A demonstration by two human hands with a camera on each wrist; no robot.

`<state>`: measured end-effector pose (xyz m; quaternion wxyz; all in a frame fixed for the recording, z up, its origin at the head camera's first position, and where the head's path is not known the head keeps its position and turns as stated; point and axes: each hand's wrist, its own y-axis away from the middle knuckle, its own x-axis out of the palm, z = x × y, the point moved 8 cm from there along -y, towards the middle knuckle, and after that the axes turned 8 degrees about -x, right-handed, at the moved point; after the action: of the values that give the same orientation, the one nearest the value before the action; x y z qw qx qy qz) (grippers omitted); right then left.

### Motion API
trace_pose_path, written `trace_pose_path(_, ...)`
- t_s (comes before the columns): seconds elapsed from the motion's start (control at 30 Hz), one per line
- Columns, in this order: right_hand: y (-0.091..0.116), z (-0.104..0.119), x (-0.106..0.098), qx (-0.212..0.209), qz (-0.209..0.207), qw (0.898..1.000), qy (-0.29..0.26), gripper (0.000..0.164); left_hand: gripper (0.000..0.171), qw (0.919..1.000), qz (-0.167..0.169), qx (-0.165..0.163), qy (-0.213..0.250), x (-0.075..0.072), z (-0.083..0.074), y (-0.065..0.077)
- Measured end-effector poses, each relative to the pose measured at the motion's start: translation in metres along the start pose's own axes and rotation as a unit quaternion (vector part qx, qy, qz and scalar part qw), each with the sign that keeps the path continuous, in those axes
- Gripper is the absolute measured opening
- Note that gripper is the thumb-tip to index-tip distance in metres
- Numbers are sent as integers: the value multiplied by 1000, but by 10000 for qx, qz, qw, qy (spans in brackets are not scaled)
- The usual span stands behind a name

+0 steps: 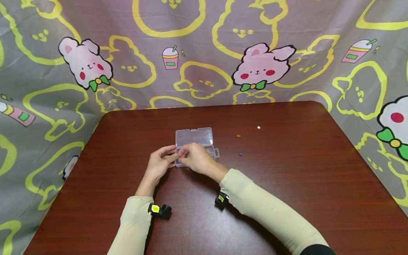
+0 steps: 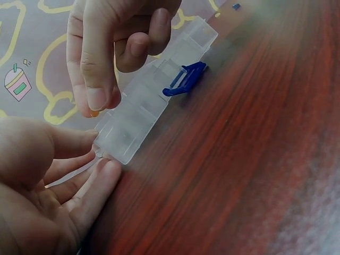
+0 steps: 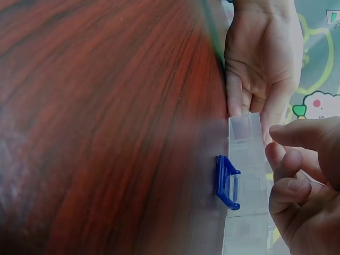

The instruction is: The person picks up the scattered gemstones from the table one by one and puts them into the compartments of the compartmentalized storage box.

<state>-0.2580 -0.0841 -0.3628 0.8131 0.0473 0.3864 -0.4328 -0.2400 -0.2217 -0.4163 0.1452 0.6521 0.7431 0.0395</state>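
A clear plastic compartment box [image 1: 194,137] stands on the table with its lid raised at the back. A blue latch [image 2: 186,79] hangs from its front side. My left hand [image 1: 159,163] grips the box's left end between thumb and fingers. Over the left compartments, my right hand [image 1: 198,158] pinches a tiny orange piece [image 2: 94,113] between thumb and forefinger. Most of that piece is hidden by the fingertips, so its kind cannot be told. In the right wrist view, the box's front wall [image 3: 246,180] and several dividers show.
To the right of the box lie a small amber piece [image 1: 238,136], a small pale piece [image 1: 259,127] and a small dark blue piece [image 1: 240,154]. A hang tab [image 1: 217,153] sticks out from the box's right end. A patterned curtain [image 1: 204,53] borders the brown table [image 1: 287,184].
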Motion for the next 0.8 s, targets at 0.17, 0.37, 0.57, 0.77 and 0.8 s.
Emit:
trace_pose_path(0.17,2,-1,-2,26,22,10000,23,10,40,10000,-12,14,-11,1,-1,0)
trace_pose_path(0.37,5,-3,-4,138,84,9998,-113,8,41,10000,2,50,19,0,-2,1)
trace_pose_path(0.57,11,-3,-13,-78,-47,9998,-167,8,40,10000,-5,-11,17,0,0,1)
trace_pose_path(0.77,22,-10,-25,-123,-202,9995,-212,7,40,10000,-34,-4,8,1,-1,0)
trace_pose_path(0.8,24,-12,-28,-118,-232,9994,-206,7,40,10000,-42,-14,7,1,-1,0)
